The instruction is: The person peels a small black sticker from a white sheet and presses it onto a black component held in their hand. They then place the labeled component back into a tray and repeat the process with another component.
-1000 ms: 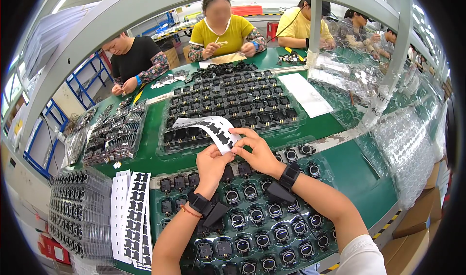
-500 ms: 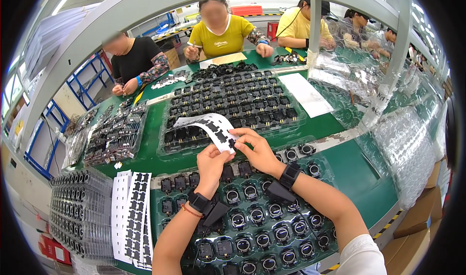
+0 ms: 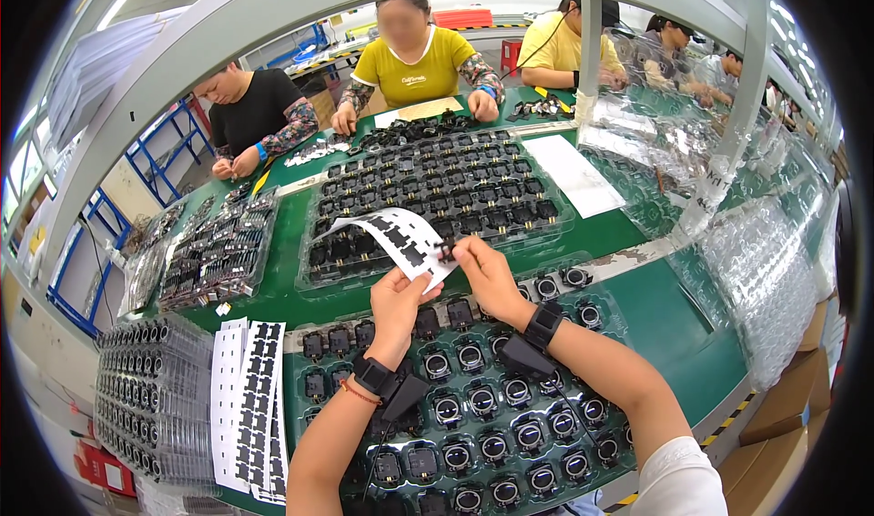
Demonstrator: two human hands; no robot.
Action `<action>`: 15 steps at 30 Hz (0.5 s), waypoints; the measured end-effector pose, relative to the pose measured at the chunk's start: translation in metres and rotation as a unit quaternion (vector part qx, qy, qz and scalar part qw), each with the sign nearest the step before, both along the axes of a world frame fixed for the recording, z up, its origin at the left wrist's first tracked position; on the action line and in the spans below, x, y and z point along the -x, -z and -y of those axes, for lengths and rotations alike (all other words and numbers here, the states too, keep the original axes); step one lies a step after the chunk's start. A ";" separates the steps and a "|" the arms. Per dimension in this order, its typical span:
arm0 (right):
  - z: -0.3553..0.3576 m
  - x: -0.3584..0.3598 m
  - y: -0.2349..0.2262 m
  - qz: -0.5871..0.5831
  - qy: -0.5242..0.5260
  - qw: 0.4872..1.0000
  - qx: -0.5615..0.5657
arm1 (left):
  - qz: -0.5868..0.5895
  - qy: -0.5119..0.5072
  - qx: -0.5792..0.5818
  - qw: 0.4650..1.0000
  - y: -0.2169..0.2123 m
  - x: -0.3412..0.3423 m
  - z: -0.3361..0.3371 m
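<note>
Gripping a curved white paper sheet (image 3: 402,234) with black shapes (image 3: 411,255) in the left hand (image 3: 397,305), partly hiding a clear plastic tray (image 3: 564,228) beyond. Pinching a small, irregular black piece (image 3: 444,250) in the right hand (image 3: 488,277) at the sheet's edge, blurring too much to confirm contact.

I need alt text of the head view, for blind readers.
A person's left hand holds a white sheet with black shapes; the right hand pinches a black piece at its edge. Trays of black parts lie on a green table.
</note>
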State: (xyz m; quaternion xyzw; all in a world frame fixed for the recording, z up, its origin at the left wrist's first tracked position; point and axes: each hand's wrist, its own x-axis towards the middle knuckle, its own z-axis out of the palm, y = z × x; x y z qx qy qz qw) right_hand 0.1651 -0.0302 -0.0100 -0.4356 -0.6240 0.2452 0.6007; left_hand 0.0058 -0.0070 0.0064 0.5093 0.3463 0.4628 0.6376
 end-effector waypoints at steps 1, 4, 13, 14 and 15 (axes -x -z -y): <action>0.000 0.000 -0.001 -0.047 0.014 0.998 0.033 | 0.001 0.023 0.011 1.000 -0.002 0.000 0.000; 0.000 -0.011 -0.012 -0.074 0.046 0.994 0.062 | 0.006 0.074 0.033 0.997 -0.007 -0.004 0.002; 0.035 -0.047 -0.017 -0.146 0.138 0.979 0.033 | -0.392 0.239 -0.447 0.768 -0.030 -0.029 0.010; 0.040 -0.045 -0.017 -0.179 0.139 0.973 0.030 | -0.426 0.251 -0.528 0.690 -0.030 -0.032 0.010; 0.044 -0.044 -0.017 -0.179 0.139 0.974 0.029 | -0.426 0.250 -0.530 0.690 -0.028 -0.035 0.010</action>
